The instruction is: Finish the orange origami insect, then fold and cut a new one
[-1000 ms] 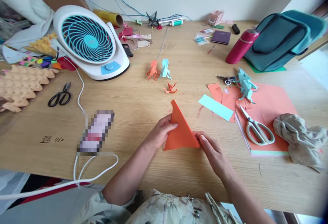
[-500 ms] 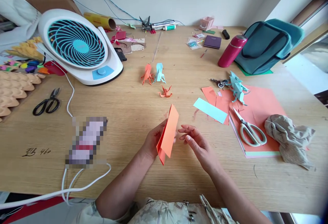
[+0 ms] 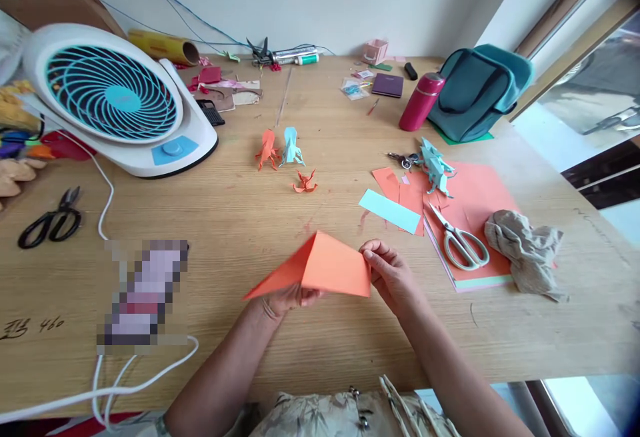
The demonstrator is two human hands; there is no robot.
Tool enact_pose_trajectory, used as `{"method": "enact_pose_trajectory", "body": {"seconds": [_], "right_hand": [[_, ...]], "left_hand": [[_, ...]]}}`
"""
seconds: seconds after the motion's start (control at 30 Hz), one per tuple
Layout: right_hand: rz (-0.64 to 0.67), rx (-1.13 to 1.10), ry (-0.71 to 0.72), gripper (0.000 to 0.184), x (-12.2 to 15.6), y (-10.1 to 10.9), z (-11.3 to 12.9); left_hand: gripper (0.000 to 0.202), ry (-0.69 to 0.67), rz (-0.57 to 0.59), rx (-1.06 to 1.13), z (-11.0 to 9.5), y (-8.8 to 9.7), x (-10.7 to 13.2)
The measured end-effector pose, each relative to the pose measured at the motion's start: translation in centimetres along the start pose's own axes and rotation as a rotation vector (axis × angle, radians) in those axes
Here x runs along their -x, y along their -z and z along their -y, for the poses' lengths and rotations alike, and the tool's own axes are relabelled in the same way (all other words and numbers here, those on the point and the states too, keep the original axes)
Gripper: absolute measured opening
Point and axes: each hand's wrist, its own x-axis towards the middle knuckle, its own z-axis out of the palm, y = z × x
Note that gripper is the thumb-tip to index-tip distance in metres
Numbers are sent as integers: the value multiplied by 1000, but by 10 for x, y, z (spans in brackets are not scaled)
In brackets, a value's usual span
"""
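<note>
A folded orange paper (image 3: 325, 267) is held up just above the wooden table (image 3: 250, 217) in front of me, partly opened into a tent shape. My left hand (image 3: 287, 298) grips it from below, its fingers mostly hidden under the sheet. My right hand (image 3: 390, 274) pinches the paper's right corner with thumb and fingers closed.
Small origami figures, orange (image 3: 267, 148), light blue (image 3: 291, 146) and a tiny orange one (image 3: 305, 182), stand beyond the paper. White scissors (image 3: 460, 240) lie on an orange paper stack (image 3: 480, 197) at right, beside a cloth (image 3: 525, 250). A fan (image 3: 115, 100), black scissors (image 3: 50, 218) and a white cable (image 3: 125, 384) are at left.
The paper was edge-on in my left hand alone; now it is turned wide and flatter, and my right hand has closed on its right corner. The view has shifted rightward.
</note>
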Motion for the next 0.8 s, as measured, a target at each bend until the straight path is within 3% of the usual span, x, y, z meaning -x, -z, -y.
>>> {"method": "enact_pose_trajectory", "body": {"seconds": [0.13,0.27,0.4,0.57,0.67,0.73,0.8], "right_hand": [[-109,-96,7,34,-1,-5,-9],[-157,-130,29,32,1,-6,-18],[-144,-105,51,28,8,-14,-31],[-85,15,105,27,13,-24,-31],[-114,186,236,25,12,4,-9],[-313,687,519,23,12,44,12],[-585,1135,636,27,13,93,29]], "left_hand": [[40,87,149,219,-2,4,-2],[28,97,22,452,6,-8,0],[36,39,-123,495,14,-22,0],[45,89,-133,545,8,-29,0],[46,94,-192,497,4,-22,-2],[40,85,-242,347,3,-16,-4],[35,67,-264,279,1,-10,-5]]}}
